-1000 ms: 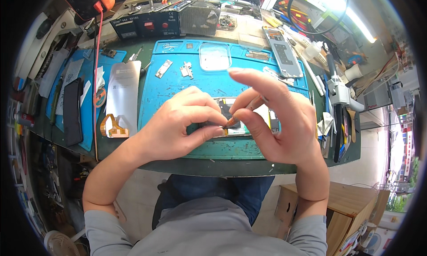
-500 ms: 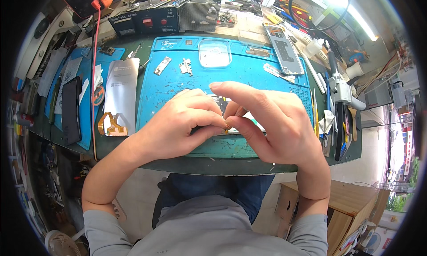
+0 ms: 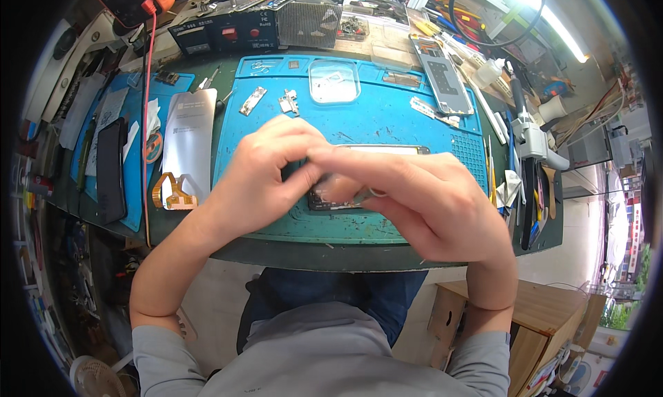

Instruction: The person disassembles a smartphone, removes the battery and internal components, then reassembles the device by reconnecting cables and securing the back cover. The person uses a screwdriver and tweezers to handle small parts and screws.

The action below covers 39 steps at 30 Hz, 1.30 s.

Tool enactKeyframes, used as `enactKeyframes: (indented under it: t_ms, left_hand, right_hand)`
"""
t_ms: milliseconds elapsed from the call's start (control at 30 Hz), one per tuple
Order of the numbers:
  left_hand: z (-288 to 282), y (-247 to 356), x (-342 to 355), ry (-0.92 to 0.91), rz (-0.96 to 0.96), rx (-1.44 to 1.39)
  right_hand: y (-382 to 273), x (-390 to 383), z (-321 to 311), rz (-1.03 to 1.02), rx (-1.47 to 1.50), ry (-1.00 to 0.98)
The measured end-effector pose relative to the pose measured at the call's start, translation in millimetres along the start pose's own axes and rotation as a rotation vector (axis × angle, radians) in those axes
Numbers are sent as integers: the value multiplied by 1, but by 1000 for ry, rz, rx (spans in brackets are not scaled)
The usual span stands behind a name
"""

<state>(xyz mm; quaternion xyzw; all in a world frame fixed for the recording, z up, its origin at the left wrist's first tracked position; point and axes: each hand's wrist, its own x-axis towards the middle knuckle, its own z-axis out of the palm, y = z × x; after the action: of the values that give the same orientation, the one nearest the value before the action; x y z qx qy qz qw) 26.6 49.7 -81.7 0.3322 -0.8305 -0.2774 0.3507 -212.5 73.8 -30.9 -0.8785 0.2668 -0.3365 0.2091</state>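
Covering much of a black-edged rectangular phone body [image 3: 414, 150], our left hand [image 3: 273, 172] sits toward its nine o'clock, thumb and forefinger curled together, and our blurred right hand [image 3: 435, 200] toward four, fingers bent, forefinger overlapping the left fingertips in view; we cannot tell what either grips. The phone body lies on our blue rectangular work mat [image 3: 242, 138] atop the dark-green counter [image 3: 304, 257]. From it, a clear square plastic dish [image 3: 334, 86] stands between eleven and twelve, a grey flat phone-shaped panel [image 3: 442, 76] at one, and an orange-brown flex cable [image 3: 181, 198] at nine.
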Motion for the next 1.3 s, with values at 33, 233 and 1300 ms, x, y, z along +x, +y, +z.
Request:
enactKeyframes:
  t_ms: [33, 233, 1300]
  left_hand:
    - [-1, -1, 0, 21, -33, 20]
    - [3, -2, 2, 132, -37, 112]
    - [3, -8, -1, 87, -59, 168]
  right_hand:
    - [-2, 0, -5, 19, -48, -18]
    - [-3, -2, 1, 75, -19, 69]
    - [-11, -6, 1, 170, -64, 33]
